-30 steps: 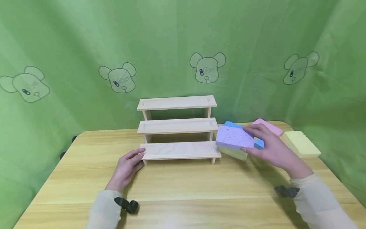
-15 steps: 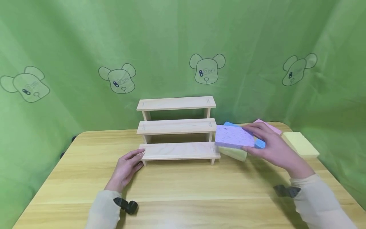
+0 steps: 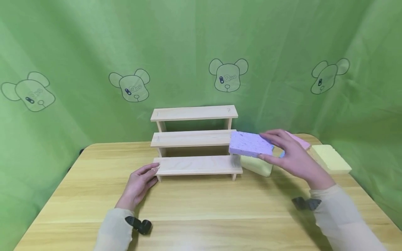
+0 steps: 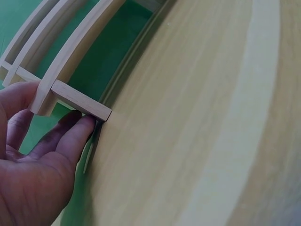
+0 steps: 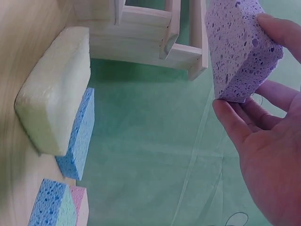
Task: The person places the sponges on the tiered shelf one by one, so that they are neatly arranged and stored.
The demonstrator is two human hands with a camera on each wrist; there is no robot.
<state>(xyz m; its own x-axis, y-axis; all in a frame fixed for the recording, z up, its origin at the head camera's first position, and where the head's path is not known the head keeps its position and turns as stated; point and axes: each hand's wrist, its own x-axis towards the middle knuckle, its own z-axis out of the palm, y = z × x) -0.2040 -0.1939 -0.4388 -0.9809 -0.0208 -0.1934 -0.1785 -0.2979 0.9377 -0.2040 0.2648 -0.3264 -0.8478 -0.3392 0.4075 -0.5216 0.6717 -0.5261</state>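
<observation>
A three-tier wooden display shelf (image 3: 198, 165) stands at the middle back of the table. My left hand (image 3: 136, 186) holds the left end of its lowest tier, with fingertips at the board's end and against the leg, as the left wrist view shows. Pinched between the thumb and fingers of my right hand (image 3: 292, 158) is a purple pitted sponge (image 3: 249, 143). It is raised at the shelf's right side and overlaps the right end of the middle tier in the head view. Several holes dot the sponge's face in the right wrist view.
A pale yellow sponge (image 3: 257, 166) lies right of the shelf, with a blue sponge (image 5: 77, 136) beside it. Another blue sponge (image 5: 44, 202), a pink one (image 3: 299, 140) and a yellow block-shaped sponge (image 3: 331, 159) lie farther right. A green curtain (image 3: 179, 52) hangs behind the table.
My right hand has carried the purple sponge left and slightly up, so that it now overlaps the middle tier's right end. My left hand has stayed at the shelf's left end.
</observation>
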